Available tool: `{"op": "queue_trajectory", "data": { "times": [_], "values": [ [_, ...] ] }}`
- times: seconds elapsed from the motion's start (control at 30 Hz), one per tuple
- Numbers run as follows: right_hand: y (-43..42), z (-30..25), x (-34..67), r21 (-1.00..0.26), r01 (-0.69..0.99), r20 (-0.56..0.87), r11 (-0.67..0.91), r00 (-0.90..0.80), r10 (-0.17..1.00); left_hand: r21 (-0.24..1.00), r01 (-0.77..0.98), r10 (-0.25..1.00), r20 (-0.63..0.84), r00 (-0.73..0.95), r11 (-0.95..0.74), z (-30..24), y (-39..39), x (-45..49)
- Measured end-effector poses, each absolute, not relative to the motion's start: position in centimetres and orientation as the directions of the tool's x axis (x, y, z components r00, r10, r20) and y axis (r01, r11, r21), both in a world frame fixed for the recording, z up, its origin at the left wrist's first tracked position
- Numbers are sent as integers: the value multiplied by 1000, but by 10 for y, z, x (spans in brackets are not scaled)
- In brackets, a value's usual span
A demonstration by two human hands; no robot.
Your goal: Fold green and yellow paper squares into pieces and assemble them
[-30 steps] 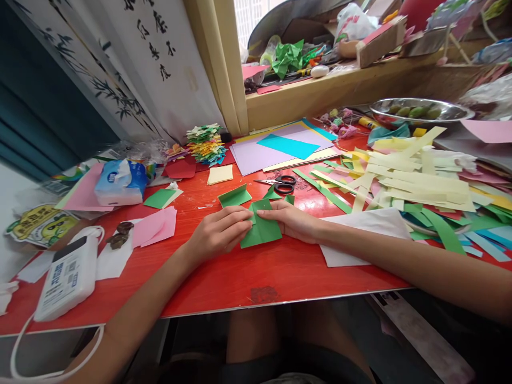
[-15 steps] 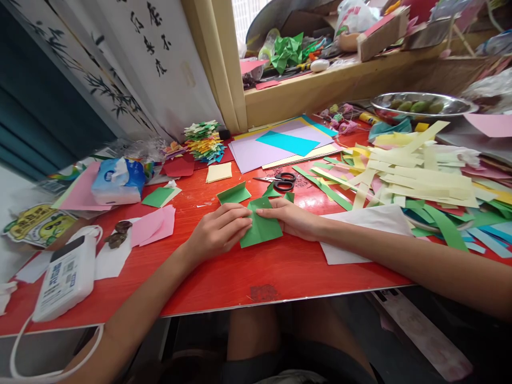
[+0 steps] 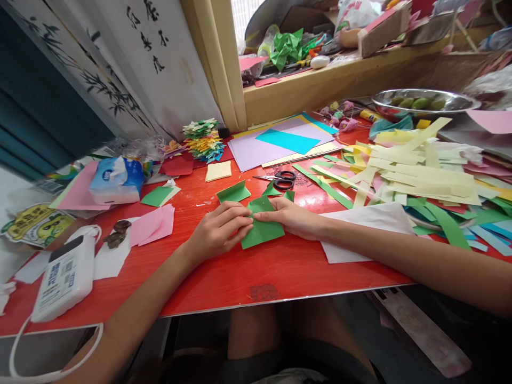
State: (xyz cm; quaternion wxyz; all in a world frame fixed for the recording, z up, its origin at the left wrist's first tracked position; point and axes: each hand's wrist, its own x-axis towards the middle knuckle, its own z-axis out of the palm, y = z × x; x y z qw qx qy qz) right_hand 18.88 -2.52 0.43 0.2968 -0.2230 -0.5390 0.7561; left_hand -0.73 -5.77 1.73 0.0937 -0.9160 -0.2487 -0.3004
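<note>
A green paper piece (image 3: pixel 264 230) lies on the red table (image 3: pixel 224 277) in front of me, partly folded. My left hand (image 3: pixel 218 233) rests on its left edge with the fingers curled and pressed onto the paper. My right hand (image 3: pixel 290 217) lies on its right side, the index finger stretched along the fold toward the left hand's fingertips. The fingertips of both hands meet near the paper's upper middle. Another folded green piece (image 3: pixel 233 192) sits just beyond the hands.
Black-handled scissors (image 3: pixel 280 181) lie behind the hands. Lilac and blue sheets (image 3: pixel 276 145) and a stack of folded colour pieces (image 3: pixel 203 141) sit further back. Yellow and green paper strips (image 3: pixel 416 176) cover the right side. A tissue pack (image 3: pixel 117 181), pink papers (image 3: pixel 152 225) and a white device (image 3: pixel 64 277) lie left.
Both hands stay on the green paper with only slight shifts of the fingers along the fold. The view has tilted a little.
</note>
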Motion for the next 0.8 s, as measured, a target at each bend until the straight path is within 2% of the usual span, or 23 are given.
{"op": "queue_trajectory", "data": {
  "times": [0.13,0.27,0.4,0.5,0.6,0.8],
  "values": [
    [-27,6,188,-970,-148,-35,-195,-705,709,74,519,451,608,653,-851,18,-60,-5],
    [-29,8,188,-986,-79,-45,-146,-719,693,314,605,648,595,475,-732,22,-63,1],
    [-28,6,189,-997,-34,-25,-76,-747,664,595,599,842,430,326,-536,28,-62,5],
    [-26,3,189,-1000,12,8,26,-754,657,743,527,910,315,270,-413,27,-61,7],
    [-26,3,189,-995,50,21,90,-753,658,811,467,933,270,236,-353,24,-60,7],
    [-27,6,189,-985,92,27,144,-751,660,823,441,930,274,243,-358,21,-59,7]
  ]
}}
